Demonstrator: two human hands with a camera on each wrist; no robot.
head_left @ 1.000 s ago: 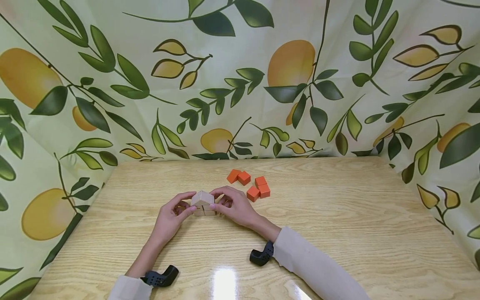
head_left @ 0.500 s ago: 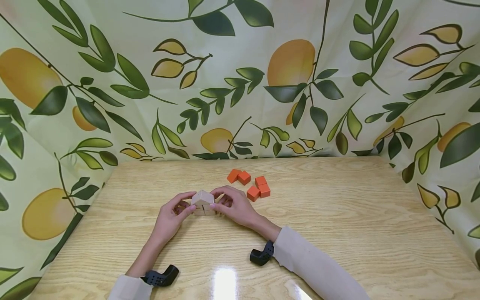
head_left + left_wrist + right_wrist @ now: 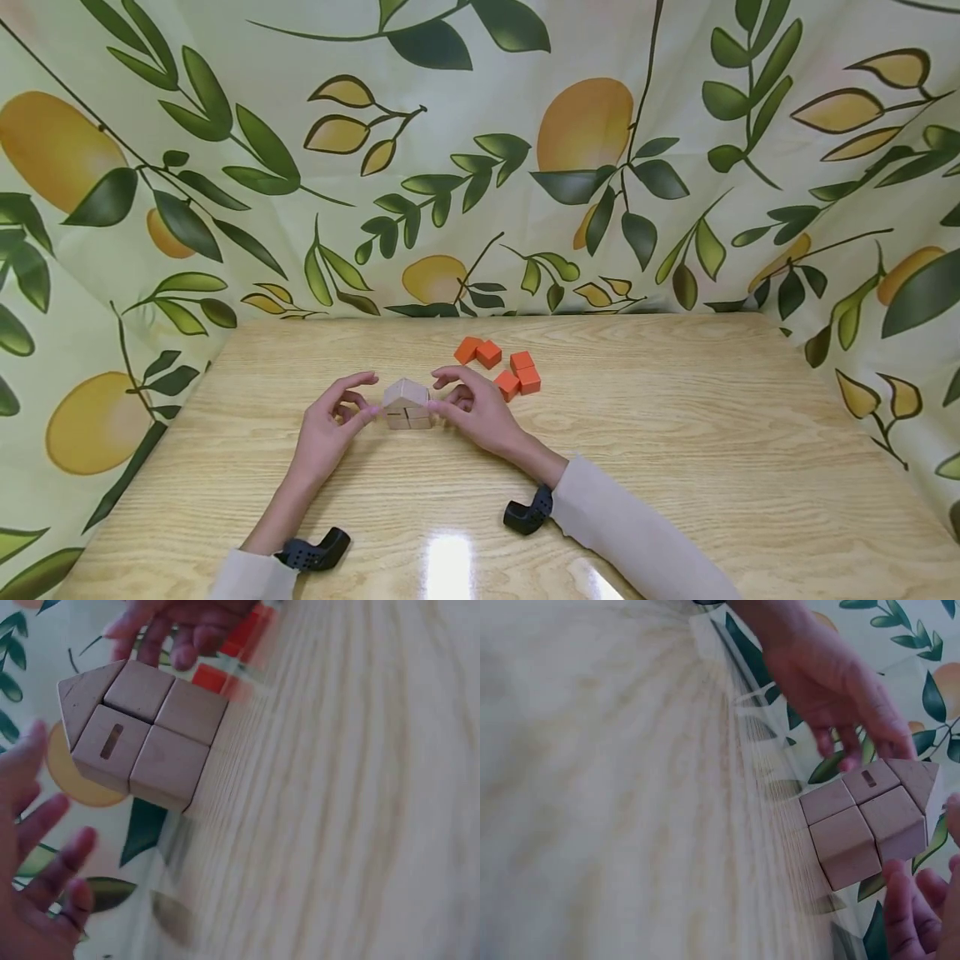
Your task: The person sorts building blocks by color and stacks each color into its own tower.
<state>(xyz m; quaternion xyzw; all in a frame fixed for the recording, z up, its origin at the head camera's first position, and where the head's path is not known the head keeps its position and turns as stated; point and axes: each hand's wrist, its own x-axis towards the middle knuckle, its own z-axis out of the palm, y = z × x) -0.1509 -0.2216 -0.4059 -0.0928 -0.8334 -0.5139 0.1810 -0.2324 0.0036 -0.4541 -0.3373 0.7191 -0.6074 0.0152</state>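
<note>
A small house shape of plain wooden blocks (image 3: 408, 417) stands on the table, square blocks in two layers under a pointed top (image 3: 406, 392). One block shows a slot in the left wrist view (image 3: 112, 741). The left hand (image 3: 327, 429) is just left of the blocks, fingers parted and apart from them. On the other side the right hand (image 3: 480, 412) is close to the blocks, fingers loosely bent; whether its thumb touches them I cannot tell. In the right wrist view, fingers (image 3: 904, 907) of the right hand lie near the lower blocks.
Several orange-red blocks (image 3: 529, 380) lie behind and right of the wooden ones, two of them (image 3: 489, 354) farther back. A patterned cloth (image 3: 480, 208) hangs behind the wooden table (image 3: 675, 433). Each wrist wears a black device (image 3: 318, 550).
Both hands have let go of the wooden blocks and drawn outward, the left hand to the left and the right hand slightly to the right. The blocks stay stacked.
</note>
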